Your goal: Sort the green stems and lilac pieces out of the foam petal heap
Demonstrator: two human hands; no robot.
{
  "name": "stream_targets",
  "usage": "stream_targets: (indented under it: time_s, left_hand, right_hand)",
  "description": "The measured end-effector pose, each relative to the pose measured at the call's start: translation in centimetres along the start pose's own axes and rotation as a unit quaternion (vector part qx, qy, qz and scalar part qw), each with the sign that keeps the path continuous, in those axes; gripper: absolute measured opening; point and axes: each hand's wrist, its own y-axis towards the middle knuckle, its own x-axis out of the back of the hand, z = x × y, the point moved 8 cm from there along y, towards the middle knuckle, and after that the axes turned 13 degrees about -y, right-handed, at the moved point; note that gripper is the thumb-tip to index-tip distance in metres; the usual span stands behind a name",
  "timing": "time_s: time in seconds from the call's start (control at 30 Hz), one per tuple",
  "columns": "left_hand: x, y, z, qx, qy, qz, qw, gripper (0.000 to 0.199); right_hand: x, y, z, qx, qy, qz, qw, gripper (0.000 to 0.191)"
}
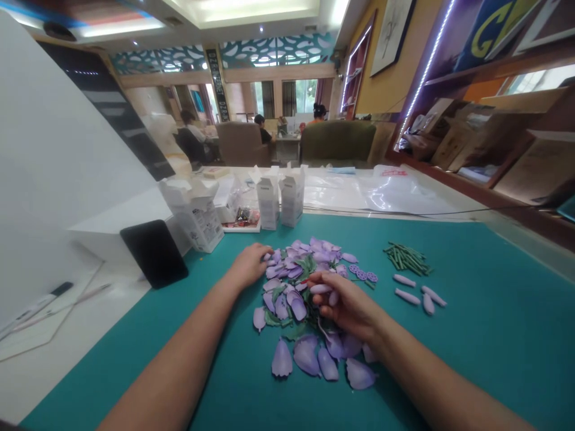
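Note:
A pile of purple petals [296,306] mixed with green leaves [308,264] lies on the teal mat [233,383]. At the pile's upper left edge is my left hand [249,265], its curled fingertips against the petals; whether they grip one is hidden. Over the middle of the pile, my right hand [344,302] is closed around light purple bud-shaped pieces [320,289]. Several similar pieces [406,297] lie apart at the right, below a heap of green stems [406,258]. Small purple round openwork pieces [362,274] sit just right of the pile.
White boxes [268,206] and a shallow tray [242,227] of small packets stand behind the mat. A black tablet [154,253] leans at the left. Clear plastic sheeting [399,193] and a thin cable lie along the back. Other people sit farther off.

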Motion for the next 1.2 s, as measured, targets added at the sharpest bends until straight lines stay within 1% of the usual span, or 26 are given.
stream_targets:
  time_s: [0.13,0.23,0.33,0.43,0.5,0.53,0.63,0.7,0.73,0.77,0.83,0.9,0.97,1.03,1.1,1.2]
  left_hand:
    - [-1.0,0.0,0.4,-0.003,0.025,0.017,1.000,0.031]
    - [-1.3,0.0,0.8,-0.008,0.033,0.020,0.999,0.024]
    - [-1.1,0.1,1.0,-0.011,0.030,0.015,0.999,0.021]
    - [-0.3,-0.1,0.6,-0.015,0.019,0.001,1.000,0.021]
    - [0.5,-0.5,-0.5,-0.023,0.005,-0.013,1.000,0.022]
    - [0.9,-0.8,-1.5,-0.030,-0.005,-0.019,0.999,0.023]
    - [1.4,-2.2,-5.8,-0.071,-0.057,-0.018,0.996,0.023]
    - [1.2,-3.5,-9.4,-0.135,-0.143,0.001,0.980,0.018]
    - [0.9,-4.2,-11.0,-0.165,-0.167,0.009,0.972,0.013]
    - [0.3,-4.9,-12.4,-0.189,-0.173,0.031,0.966,0.009]
    - [-0.8,-5.9,-14.2,-0.219,-0.152,0.049,0.963,0.010]
    - [-1.8,-6.5,-14.9,-0.227,-0.109,0.053,0.966,0.013]
    - [-2.6,-6.7,-15.0,-0.224,-0.075,0.057,0.970,0.014]
    - [-3.1,-6.8,-15.0,-0.214,-0.062,0.068,0.972,0.017]
    - [-3.2,-6.7,-14.9,-0.200,-0.066,0.068,0.975,0.020]
    - [-2.7,-6.5,-14.9,-0.183,-0.095,0.047,0.977,0.022]
  right_hand:
    - [-0.1,0.1,0.0,0.003,-0.012,0.003,1.000,0.018]
    - [-0.2,0.1,0.0,0.003,-0.018,0.005,1.000,0.022]
    - [-0.2,0.1,-0.1,0.003,-0.019,0.006,1.000,0.025]
    - [-0.1,0.2,-0.4,-0.003,-0.014,0.008,1.000,0.024]
    - [0.0,0.3,-0.6,-0.009,-0.004,0.007,1.000,0.022]
    - [0.0,0.4,-0.7,-0.012,0.003,0.007,1.000,0.021]
    - [-0.3,0.5,-0.9,-0.012,0.035,0.023,0.999,0.024]
    - [-0.7,0.5,-0.9,-0.011,0.063,0.044,0.997,0.030]
    - [-0.9,0.5,-0.9,-0.011,0.076,0.054,0.996,0.033]
    - [-1.0,0.4,-0.9,-0.011,0.087,0.063,0.994,0.036]
    - [-1.4,0.4,-0.9,-0.006,0.101,0.078,0.992,0.041]
    - [-1.7,0.3,-1.1,-0.003,0.110,0.093,0.990,0.043]
    - [-2.1,0.3,-1.4,-0.003,0.121,0.103,0.987,0.040]
    - [-2.2,0.3,-1.6,-0.001,0.134,0.102,0.986,0.036]
    - [-2.2,0.3,-1.6,0.004,0.144,0.094,0.985,0.034]
    - [-2.0,0.4,-1.5,0.000,0.150,0.081,0.985,0.029]
